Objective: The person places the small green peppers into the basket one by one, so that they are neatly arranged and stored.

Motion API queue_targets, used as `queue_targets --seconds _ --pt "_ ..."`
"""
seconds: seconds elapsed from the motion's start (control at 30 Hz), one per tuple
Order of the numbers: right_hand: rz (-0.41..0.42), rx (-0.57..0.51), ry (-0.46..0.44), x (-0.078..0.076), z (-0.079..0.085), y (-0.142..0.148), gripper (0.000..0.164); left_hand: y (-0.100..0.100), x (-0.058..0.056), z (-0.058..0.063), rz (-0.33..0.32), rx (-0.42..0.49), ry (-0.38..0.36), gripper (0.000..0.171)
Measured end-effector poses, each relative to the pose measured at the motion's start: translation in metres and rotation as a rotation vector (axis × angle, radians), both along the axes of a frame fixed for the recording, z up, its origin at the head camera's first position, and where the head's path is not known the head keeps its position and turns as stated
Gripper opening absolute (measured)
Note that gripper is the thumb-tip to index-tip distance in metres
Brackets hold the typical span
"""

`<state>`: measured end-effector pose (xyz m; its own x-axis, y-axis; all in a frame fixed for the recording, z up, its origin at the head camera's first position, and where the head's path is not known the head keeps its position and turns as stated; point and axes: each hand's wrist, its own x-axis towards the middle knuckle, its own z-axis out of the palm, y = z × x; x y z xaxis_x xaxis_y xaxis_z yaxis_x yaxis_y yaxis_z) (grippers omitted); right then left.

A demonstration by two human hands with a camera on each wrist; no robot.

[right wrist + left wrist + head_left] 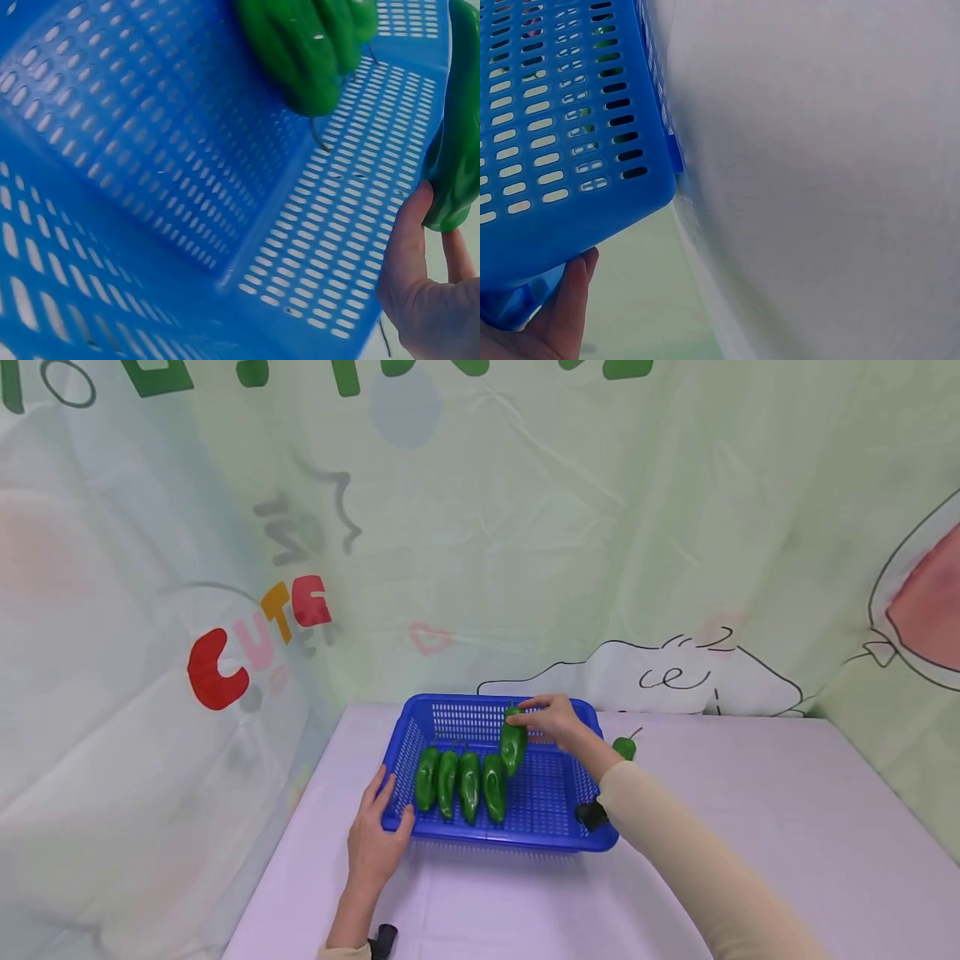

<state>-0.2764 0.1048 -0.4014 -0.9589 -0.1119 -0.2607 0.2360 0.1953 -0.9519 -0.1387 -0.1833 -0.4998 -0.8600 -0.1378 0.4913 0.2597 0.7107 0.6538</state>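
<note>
A blue plastic basket (551, 789) stands on the table, its slotted wall (555, 150) large in the left wrist view. Several green peppers (469, 781) lie side by side in its left half, stems toward the far wall. My right hand (555, 722) pinches another green pepper (513, 745) near its stem end, upright with its tip down beside the row. In the right wrist view this held pepper (461, 120) is between thumb and fingers at the right edge. My left hand (377, 835) holds the basket's near left corner, fingers along the side rim and thumb at the front.
One more green pepper (624, 747) lies on the table just right of the basket, partly behind my right forearm. A pale cloth covers the table (495, 910). Printed curtains (480, 543) hang behind and at the left side.
</note>
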Motion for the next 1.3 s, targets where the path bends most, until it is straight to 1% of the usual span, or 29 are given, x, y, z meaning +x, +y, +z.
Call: queue_targets --seconds 0.2,0.47,0.57,0.73,0.9,1.03,1.13,1.3 --pt "0.002 0.005 -0.040 0.002 -0.012 -0.003 0.049 -0.002 0.000 -0.002 0.001 0.001 0.005 0.058" --pt "0.034 0.057 -0.070 0.000 -0.026 -0.007 0.047 -0.004 0.001 -0.002 0.010 0.007 -0.007 0.058" --pt "0.064 0.090 -0.068 -0.001 -0.033 -0.008 0.048 -0.004 0.001 -0.002 0.006 0.008 -0.007 0.058" --pt "0.108 0.158 -0.090 -0.001 -0.046 -0.011 0.050 -0.003 0.000 -0.003 -0.007 0.014 -0.009 0.059" --pt "0.121 0.205 -0.102 0.000 -0.057 -0.011 0.048 -0.002 -0.002 -0.003 -0.017 0.011 -0.005 0.059" --pt "0.113 0.213 -0.106 0.000 -0.061 -0.011 0.049 -0.002 -0.004 -0.003 -0.012 0.006 0.013 0.058" --pt "0.125 0.229 -0.102 0.001 -0.061 -0.013 0.050 -0.003 -0.005 -0.003 -0.009 0.006 0.020 0.058" --pt "0.140 0.248 -0.106 0.002 -0.053 -0.017 0.052 -0.005 -0.006 -0.003 -0.010 0.010 0.014 0.058"
